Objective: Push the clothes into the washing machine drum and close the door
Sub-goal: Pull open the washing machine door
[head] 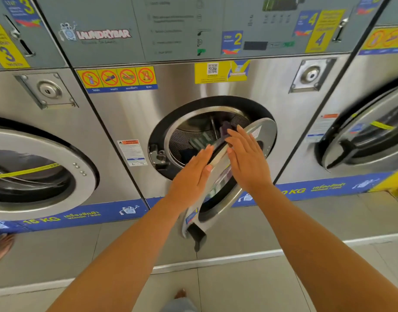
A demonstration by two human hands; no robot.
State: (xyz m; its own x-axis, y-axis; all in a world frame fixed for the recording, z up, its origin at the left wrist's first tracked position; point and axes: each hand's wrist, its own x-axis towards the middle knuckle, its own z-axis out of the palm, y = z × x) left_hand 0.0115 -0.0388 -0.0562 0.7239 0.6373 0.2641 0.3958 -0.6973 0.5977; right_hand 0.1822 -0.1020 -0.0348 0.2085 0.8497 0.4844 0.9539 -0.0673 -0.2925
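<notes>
Your forearms reach out from the bottom of the view, both palms flat and fingers stretched wide, gripping nothing. Left hand (193,171) lies on the inner side of the door (225,181), fingertips at its rim; right hand (244,154) presses the outer steel face. Sandwiching the door this way looks meant to steady it as it swings, not to carry it.

Door: hinged on the right side of the opening, partly open, standing nearly edge-on to you. Its dark handle (199,238) hangs at the low near end, untouched.

Clothes (201,140): dark and green-striped pieces lie inside the drum (189,131), past the black gasket. A purple piece (225,129) sits high near the door's upper edge, just beside your right fingertips. Whether it clears the opening cannot be told from here.

Latch catch (157,154): on the left of the opening, unobstructed.

Judgement: pushing is mostly done; closing is in hand. Watch the purple piece, since fabric caught at the gasket would likely stop the latch from seating. Pull the left fingers clear of the rim before the door shuts.
</notes>
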